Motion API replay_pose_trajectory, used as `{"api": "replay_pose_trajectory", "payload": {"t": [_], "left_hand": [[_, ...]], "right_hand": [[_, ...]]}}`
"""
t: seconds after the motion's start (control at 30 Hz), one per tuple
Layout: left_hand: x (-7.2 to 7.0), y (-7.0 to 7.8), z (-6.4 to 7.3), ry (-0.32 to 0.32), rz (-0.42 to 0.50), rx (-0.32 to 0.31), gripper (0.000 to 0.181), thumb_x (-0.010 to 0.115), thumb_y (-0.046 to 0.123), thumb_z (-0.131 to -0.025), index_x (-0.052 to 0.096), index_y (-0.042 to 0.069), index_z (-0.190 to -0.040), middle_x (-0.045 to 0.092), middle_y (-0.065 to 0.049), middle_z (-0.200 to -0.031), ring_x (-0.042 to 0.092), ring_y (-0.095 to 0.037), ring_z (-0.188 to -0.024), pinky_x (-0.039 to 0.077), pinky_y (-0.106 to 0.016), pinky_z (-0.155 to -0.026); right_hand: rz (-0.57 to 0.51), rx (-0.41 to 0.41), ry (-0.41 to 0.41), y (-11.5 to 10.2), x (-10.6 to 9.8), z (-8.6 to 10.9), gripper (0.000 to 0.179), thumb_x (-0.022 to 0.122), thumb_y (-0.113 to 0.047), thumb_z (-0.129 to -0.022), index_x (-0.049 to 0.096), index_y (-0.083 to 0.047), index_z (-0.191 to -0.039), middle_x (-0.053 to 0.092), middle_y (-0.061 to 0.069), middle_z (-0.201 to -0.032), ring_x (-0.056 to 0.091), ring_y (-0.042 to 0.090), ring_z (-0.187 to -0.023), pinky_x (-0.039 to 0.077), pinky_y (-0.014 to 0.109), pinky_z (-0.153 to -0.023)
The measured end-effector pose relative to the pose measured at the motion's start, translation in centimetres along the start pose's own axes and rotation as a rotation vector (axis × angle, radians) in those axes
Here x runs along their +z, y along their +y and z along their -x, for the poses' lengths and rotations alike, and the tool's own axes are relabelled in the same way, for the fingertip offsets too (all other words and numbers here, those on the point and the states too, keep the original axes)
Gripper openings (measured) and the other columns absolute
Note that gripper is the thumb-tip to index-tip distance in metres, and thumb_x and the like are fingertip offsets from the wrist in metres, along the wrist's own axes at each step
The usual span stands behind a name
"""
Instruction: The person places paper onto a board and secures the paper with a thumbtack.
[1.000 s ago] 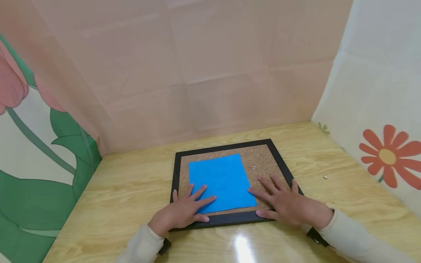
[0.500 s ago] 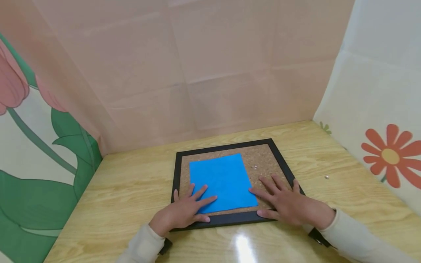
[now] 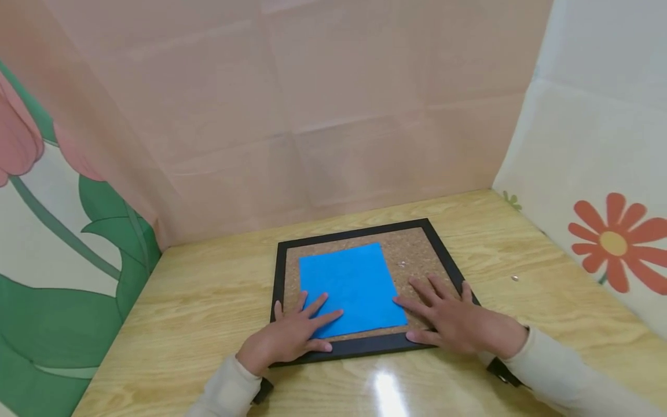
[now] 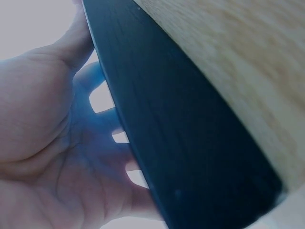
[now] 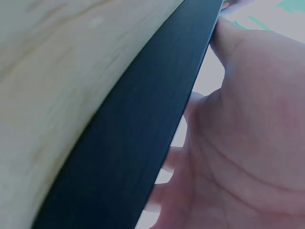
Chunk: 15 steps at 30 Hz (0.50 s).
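the left hand point(image 3: 292, 336) lies spread over the lower left of a blue sheet point(image 3: 354, 284), thumb on the black frame point(image 3: 370, 347); the right hand point(image 3: 455, 321), also spread, rests on the corkboard point(image 3: 417, 246), index fingertip at the sheet's right edge. the board lies on the desk point(image 3: 208, 295), near a tiny shiny object point(image 3: 515, 278).

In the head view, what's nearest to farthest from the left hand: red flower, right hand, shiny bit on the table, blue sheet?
From the left hand:
1. Blue sheet: under its fingers.
2. Right hand: right of the sheet.
3. Shiny bit: farther right, on the table.
4. Red flower: far right, on the backdrop.
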State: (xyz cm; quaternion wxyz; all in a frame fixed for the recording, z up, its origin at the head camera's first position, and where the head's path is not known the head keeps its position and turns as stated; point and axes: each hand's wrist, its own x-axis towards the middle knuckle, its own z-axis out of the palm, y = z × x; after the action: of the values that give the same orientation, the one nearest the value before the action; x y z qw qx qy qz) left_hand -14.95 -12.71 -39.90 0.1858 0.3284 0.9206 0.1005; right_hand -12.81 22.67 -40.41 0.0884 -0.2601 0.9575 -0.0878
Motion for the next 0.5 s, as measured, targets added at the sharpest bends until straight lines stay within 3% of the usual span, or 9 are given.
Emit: {"api": "replay_pose_trajectory", "payload": {"t": [0.3,0.5], "left_hand": [[0.0,0.0,0.1,0.002,-0.001,0.002,0.064,0.047,0.056,-0.098,0.026,0.04,-0.157,0.01,-0.004,-0.169,0.007,-0.048,-0.153,0.009,-0.085,-0.103],[0.0,0.0,0.1,0.003,-0.001,0.0,0.064,0.047,0.056,-0.098,0.026,0.041,-0.157,0.01,-0.004,-0.17,0.007,-0.048,-0.153,0.009,-0.085,-0.103]], "right_hand": [[-0.009,0.004,-0.016,0.0,-0.4,0.1,0.068,0.04,-0.069,-0.096,0.028,-0.039,-0.157,0.018,0.011,-0.167,0.016,0.051,-0.15,0.013,0.089,-0.095],[-0.042,-0.004,-0.088,1.1,-1.4,0.3,0.07,0.042,-0.069,-0.095,0.028,-0.04,-0.157,0.018,0.007,-0.168,0.017,0.046,-0.151,0.016,0.086,-0.099]]}}
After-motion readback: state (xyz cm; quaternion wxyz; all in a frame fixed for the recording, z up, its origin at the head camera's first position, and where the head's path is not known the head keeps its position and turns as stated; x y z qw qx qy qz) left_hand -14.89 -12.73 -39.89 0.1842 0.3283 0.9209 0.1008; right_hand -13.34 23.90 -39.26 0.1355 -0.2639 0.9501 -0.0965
